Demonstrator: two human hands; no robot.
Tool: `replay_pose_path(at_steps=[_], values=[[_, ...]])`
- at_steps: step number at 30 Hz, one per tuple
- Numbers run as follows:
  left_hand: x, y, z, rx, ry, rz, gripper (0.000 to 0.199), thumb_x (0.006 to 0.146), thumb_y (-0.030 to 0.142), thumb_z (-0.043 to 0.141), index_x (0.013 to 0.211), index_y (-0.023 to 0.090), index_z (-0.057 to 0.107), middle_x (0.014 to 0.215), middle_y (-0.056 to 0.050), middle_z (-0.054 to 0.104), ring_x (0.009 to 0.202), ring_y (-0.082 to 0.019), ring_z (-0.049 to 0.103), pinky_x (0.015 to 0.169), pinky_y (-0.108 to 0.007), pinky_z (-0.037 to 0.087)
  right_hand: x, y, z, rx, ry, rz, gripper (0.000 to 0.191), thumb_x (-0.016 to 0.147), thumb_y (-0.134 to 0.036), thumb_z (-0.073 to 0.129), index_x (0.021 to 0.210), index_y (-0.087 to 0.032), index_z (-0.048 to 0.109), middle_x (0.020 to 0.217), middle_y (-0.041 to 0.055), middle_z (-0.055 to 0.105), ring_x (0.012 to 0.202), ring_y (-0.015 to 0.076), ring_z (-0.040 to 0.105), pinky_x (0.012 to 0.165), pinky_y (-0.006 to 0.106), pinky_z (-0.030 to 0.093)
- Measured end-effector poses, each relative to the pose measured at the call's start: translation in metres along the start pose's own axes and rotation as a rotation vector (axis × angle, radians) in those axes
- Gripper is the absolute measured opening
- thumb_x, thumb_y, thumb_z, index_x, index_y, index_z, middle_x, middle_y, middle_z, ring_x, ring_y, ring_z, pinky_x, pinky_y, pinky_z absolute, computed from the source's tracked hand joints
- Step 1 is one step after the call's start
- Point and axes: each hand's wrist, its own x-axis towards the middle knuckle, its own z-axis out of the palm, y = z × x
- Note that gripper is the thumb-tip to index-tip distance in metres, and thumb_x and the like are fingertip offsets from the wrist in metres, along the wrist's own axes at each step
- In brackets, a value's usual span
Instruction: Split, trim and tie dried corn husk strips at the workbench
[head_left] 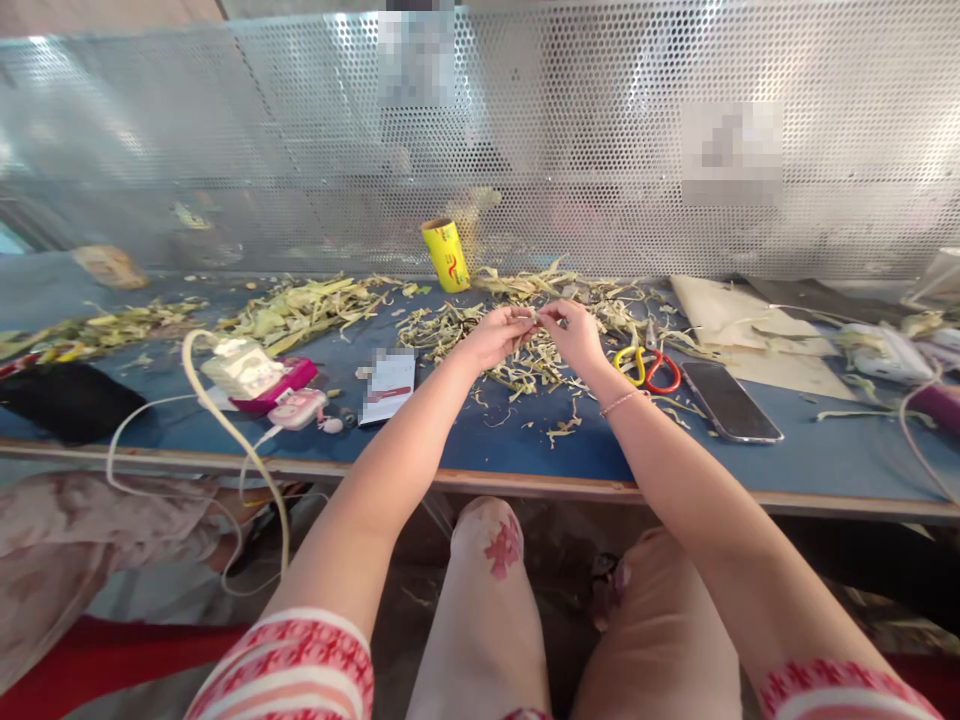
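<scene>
**Blue table (487, 450) strewn with dry strips (525, 374)**

The strips heap mid-table beneath the hands; they look feather-light, pliable but easily torn, best pinched at one end. Left hand (496, 336) and right hand (573, 330) curl inward, tips nearly meeting; how tightly, or on what, I cannot tell. Far left of them, a yellow tube's (448, 262) red lettering is illegible; nearer, a white packet's (395, 386) print blurs.

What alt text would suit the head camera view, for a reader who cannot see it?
A person's left hand and right hand are close together above a heap of pale green strips on a blue table; anything held is too small to tell. Scissors and a phone lie to the right, and a yellow tube stands behind, before a metal screen.
</scene>
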Motion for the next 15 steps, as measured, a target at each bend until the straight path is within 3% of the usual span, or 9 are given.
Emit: replay_pose_path(at_steps=[9, 15], values=[[0.001, -0.009, 0.011, -0.108, 0.037, 0.115, 0.026, 0.064, 0.005, 0.078, 0.078, 0.012, 0.057, 0.066, 0.002, 0.066, 0.063, -0.005, 0.063, 0.068, -0.018, 0.048, -0.003, 0.0, 0.004, 0.077, 0.13, 0.029, 0.013, 0.083, -0.024, 0.056, 0.079, -0.02, 0.067, 0.081, 0.0037, 0.065, 0.08, 0.0174, 0.06, 0.071, 0.031, 0.049], [-0.003, -0.006, 0.014, -0.151, 0.006, 0.157, 0.017, 0.072, 0.015, 0.074, 0.076, 0.015, 0.057, 0.065, 0.003, 0.065, 0.062, -0.006, 0.063, 0.067, -0.018, 0.049, -0.002, -0.003, 0.001, 0.064, 0.119, -0.003, 0.011, 0.083, -0.024, 0.058, 0.08, -0.02, 0.067, 0.08, 0.0037, 0.064, 0.077, 0.0167, 0.058, 0.066, 0.03, 0.048]])
